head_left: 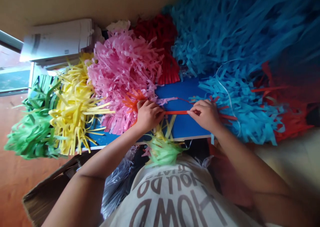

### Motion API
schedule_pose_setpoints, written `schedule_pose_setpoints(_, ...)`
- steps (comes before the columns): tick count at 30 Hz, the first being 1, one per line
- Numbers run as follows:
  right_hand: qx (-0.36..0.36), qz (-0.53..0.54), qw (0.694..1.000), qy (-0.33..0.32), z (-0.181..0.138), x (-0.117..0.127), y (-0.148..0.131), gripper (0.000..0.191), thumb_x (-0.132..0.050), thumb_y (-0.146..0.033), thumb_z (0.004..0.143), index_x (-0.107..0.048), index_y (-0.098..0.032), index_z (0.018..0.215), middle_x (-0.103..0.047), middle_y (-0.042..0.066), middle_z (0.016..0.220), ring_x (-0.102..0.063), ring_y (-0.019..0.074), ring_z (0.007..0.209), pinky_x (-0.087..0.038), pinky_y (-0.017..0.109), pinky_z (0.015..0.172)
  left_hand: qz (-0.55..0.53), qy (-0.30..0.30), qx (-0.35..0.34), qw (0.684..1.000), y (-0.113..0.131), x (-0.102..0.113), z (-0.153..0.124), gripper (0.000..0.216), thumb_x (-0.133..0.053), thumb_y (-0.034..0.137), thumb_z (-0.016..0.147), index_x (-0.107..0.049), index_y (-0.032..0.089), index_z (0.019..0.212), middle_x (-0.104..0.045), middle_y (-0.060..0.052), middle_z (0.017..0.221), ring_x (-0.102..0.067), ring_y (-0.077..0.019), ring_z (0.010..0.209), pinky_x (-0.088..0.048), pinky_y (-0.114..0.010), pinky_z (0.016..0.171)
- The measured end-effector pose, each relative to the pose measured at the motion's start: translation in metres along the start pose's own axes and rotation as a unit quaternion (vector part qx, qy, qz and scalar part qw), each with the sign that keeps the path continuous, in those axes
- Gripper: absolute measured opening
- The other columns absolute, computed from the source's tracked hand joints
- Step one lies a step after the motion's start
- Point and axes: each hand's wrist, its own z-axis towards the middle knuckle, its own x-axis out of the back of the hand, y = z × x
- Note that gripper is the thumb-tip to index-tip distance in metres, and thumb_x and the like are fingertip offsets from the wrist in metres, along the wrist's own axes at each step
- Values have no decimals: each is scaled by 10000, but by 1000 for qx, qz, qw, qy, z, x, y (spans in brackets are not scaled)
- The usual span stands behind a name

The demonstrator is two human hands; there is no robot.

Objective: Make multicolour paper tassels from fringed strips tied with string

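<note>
An orange-red paper strip (176, 112) is stretched level between my two hands above the blue tabletop (181, 127). My left hand (150, 113) is closed on its left end, beside a tuft of orange fringe (132, 100). Pinched in the fingers of my right hand (203, 112) is the other end, and more red strips stick out behind that hand. Pink fringed paper (122, 66) is heaped just beyond my left hand. Light-blue fringe (247, 106) lies to the right of my right hand. Pale green and yellow fringe (165, 150) hangs at the table's front edge.
Yellow fringe (72, 110) and green fringe (35, 127) hang over the table's left end. Papers (57, 40) are stacked at the back left. A big blue fringe mass (232, 26) fills the back right. Below are a cardboard box (47, 190) and silvery strands (116, 183).
</note>
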Motion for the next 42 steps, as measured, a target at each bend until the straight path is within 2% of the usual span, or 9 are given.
schedule_pose_setpoints(8, -17, -63, 998, -23, 7, 4, -9, 208, -721, -305, 837, -645, -215, 666, -690, 34, 836, -555, 242, 896, -308, 397, 833, 43, -37, 7, 998, 4, 2, 7, 195, -656, 342, 882, -705, 215, 743, -710, -51, 767, -581, -249, 834, -350, -491, 910)
schedule_pose_setpoints(11, 66, -120, 990, -33, 6, 8, -20, 123, -631, -231, 911, -693, -223, 805, -718, 40, 921, -534, 252, 985, -269, 429, 871, 56, -41, -60, 996, 6, 5, 9, 139, -610, 293, 929, -739, 263, 886, -725, -53, 908, -585, -268, 938, -318, -518, 964)
schedule_pose_setpoints(13, 139, -142, 979, -45, 6, 8, -27, 184, -557, -159, 942, -710, -223, 863, -727, 39, 955, -516, 246, 1042, -245, 442, 907, 54, -44, -117, 991, 8, 7, 10, 164, -591, 258, 943, -746, 296, 905, -726, -40, 965, -582, -276, 1001, -291, -538, 1005)
schedule_pose_setpoints(16, 211, -172, 961, -48, 7, 5, -35, 242, -500, -136, 964, -710, -200, 863, -720, 41, 921, -499, 226, 1043, -235, 431, 944, 67, -30, -177, 982, 11, 7, 12, 184, -586, 220, 928, -742, 270, 844, -723, -43, 927, -586, -278, 1000, -299, -545, 1015)
schedule_pose_setpoints(19, 243, -208, 946, -53, 13, 0, -34, 315, -441, -138, 994, -696, -188, 816, -707, 32, 875, -494, 205, 980, -242, 413, 945, 88, 2, -195, 977, 16, 2, 18, 229, -545, 194, 916, -705, 232, 757, -710, -54, 823, -590, -274, 939, -334, -540, 981)
schedule_pose_setpoints(25, 172, -171, 968, -66, 26, 3, -30, 212, -535, -232, 972, -705, -194, 849, -721, 48, 972, -508, 222, 1025, -232, 442, 933, 68, 43, -178, 981, 22, -11, 27, 279, -508, 260, 944, -653, 243, 706, -714, -33, 784, -585, -240, 826, -343, -527, 959)
schedule_pose_setpoints(31, 168, -170, 970, -42, 14, -1, -41, 258, -465, -195, 1008, -699, -216, 902, -718, 38, 949, -511, 214, 1015, -231, 407, 933, 63, 24, -141, 988, 24, -7, 19, 295, -487, 231, 971, -681, 226, 748, -695, -24, 760, -584, -215, 806, -328, -525, 983)
schedule_pose_setpoints(37, 150, -114, 982, 11, -2, -1, -17, 224, -567, -263, 987, -730, -254, 834, -746, -5, 890, -547, 200, 969, -234, 392, 897, 57, -11, -124, 991, 5, -2, -2, 241, -512, 269, 989, -742, 259, 917, -748, -33, 942, -605, -237, 921, -347, -489, 945)
schedule_pose_setpoints(42, 89, -58, 994, 8, 0, 2, -3, 168, -688, -319, 910, -751, -263, 764, -735, 8, 887, -570, 217, 929, -291, 383, 839, -9, -19, -67, 998, -8, -4, -8, 237, -567, 361, 972, -768, 265, 889, -746, -45, 927, -600, -225, 896, -386, -418, 852)
